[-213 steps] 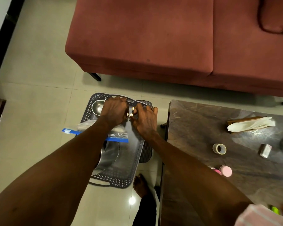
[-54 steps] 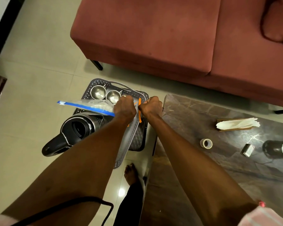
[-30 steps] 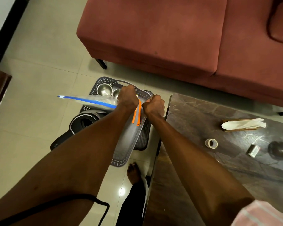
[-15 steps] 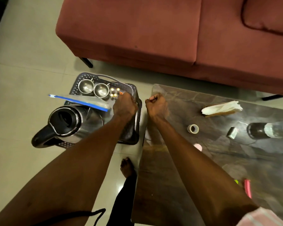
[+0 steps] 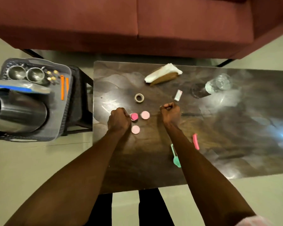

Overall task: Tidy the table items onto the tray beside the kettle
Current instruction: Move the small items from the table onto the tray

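My left hand [image 5: 119, 119] hovers over the dark table [image 5: 235, 128], its curled fingers touching the left edge of a bright pink round pot [image 5: 134, 116]. Two pale pink pots [image 5: 145, 115] [image 5: 135, 129] lie close by. My right hand [image 5: 170, 111] is a closed fist with nothing in it. On the floor at the left stands the grey tray [image 5: 67, 101], with the steel kettle [image 5: 21, 111], two steel cups [image 5: 35, 75], two orange sticks [image 5: 62, 87], several small gold pieces and a blue-edged zip bag [image 5: 15, 88].
Also on the table: a tape roll [image 5: 139, 98], a tissue packet [image 5: 163, 73], a small white box [image 5: 178, 95], a glass lying on its side [image 5: 211, 86], a pink marker [image 5: 195, 141] and a green item [image 5: 176, 158]. A red sofa [image 5: 137, 22] runs behind.
Both hands have left the tray and come right, over the table. The orange sticks and the zip bag stay on the tray. My left hand now meets the bright pink pot.
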The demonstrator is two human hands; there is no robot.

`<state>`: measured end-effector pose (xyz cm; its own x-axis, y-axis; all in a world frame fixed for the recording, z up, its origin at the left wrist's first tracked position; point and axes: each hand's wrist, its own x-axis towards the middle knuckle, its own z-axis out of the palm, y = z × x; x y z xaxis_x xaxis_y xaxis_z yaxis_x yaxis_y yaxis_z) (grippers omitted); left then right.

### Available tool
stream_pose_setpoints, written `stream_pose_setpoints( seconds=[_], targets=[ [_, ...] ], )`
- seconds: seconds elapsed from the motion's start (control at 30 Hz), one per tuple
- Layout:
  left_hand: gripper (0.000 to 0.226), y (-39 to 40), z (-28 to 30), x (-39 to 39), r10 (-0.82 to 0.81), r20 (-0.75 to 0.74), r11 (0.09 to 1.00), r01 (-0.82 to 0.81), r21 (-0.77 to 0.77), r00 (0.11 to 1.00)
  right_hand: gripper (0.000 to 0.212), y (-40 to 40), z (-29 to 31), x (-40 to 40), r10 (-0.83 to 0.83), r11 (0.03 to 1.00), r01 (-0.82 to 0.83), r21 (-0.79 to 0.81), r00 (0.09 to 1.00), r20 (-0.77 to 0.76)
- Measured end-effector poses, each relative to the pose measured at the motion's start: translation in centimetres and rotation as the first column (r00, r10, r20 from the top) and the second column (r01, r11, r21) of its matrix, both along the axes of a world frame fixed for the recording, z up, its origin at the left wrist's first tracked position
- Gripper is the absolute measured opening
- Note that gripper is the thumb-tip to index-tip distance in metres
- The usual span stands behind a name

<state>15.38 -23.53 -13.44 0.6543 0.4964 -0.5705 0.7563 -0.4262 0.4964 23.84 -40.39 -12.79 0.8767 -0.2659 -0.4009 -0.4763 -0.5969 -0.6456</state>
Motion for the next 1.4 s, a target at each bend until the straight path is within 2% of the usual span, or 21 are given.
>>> stream_pose_setpoints(
  seconds=[0.13, 0.23, 0.3, 0.33, 0.43, 0.47, 0.6, 0.8, 0.97, 1.17, 1.33, 1.4],
  targets=[
    [0.012, -7.5, 0.7, -0.4, -0.064, 0.052, 0.998, 0.063, 0.021, 0.997, 0.015, -8.5, 0.2, -1.6, -0.108, 0.994, 0.108, -0.022, 0.994, -0.022],
    [0.012, -12.7, 0.9, -0.2, -0.066, 0.103, 0.994, 0.056, 0.098, 0.992, 0.013, -14.1, -0.1, -3.3, -0.151, 0.987, 0.148, -0.060, 0.987, -0.052],
    [0.013, -15.8, 0.9, -0.2, -0.042, 0.119, 0.997, 0.034, 0.076, 0.992, 0.011, -17.4, -0.7, -4.4, -0.159, 0.985, 0.153, -0.075, 0.985, -0.070],
    [0.013, -16.9, 0.7, -0.2, -0.041, 0.095, 0.998, 0.036, 0.053, 0.995, 0.009, -18.5, -0.9, -5.0, -0.156, 0.985, 0.149, -0.087, 0.984, -0.080],
    [0.021, -20.0, 0.1, -0.9, -0.080, -0.050, 0.997, 0.079, -0.022, 0.996, 0.030, -21.3, -1.4, -6.5, -0.142, 0.984, 0.127, -0.124, 0.982, -0.122],
    [0.026, -20.8, -0.1, -1.1, -0.087, -0.089, 0.996, 0.083, -0.042, 0.992, 0.029, -21.9, -1.6, -6.9, -0.142, 0.983, 0.124, -0.136, 0.981, -0.132],
    [0.038, -23.4, -1.0, -1.0, -0.122, -0.114, 0.990, 0.114, -0.080, 0.986, 0.014, -23.5, -2.1, -7.5, -0.131, 0.983, 0.110, -0.148, 0.982, -0.136],
    [0.047, -26.8, -2.1, 0.6, -0.124, -0.107, 0.986, 0.110, -0.128, 0.987, 0.033, -24.1, -3.6, -7.4, -0.001, 0.995, -0.012, -0.102, 0.992, -0.129],
    [0.045, -27.9, -3.3, 1.4, -0.145, -0.172, 0.982, 0.121, -0.143, 0.974, 0.020, -24.2, -5.0, -6.8, 0.058, 0.990, -0.076, -0.116, 0.987, -0.152],
    [0.032, -27.7, -4.0, 1.4, -0.125, -0.243, 0.988, 0.097, -0.123, 0.962, 0.015, -24.4, -5.2, -6.4, 0.054, 0.994, -0.066, -0.090, 0.990, -0.128],
    [0.060, -28.1, -4.0, 1.6, -0.157, -0.216, 0.984, 0.133, -0.120, 0.964, 0.012, -24.0, -4.9, -6.0, -0.010, 0.999, 0.006, -0.041, 0.996, -0.093],
    [0.055, -28.3, -4.3, 1.6, -0.171, -0.204, 0.981, 0.148, -0.123, 0.964, 0.011, -23.8, -5.0, -5.8, -0.025, 0.998, 0.021, -0.059, 0.997, -0.067]
  ],
)
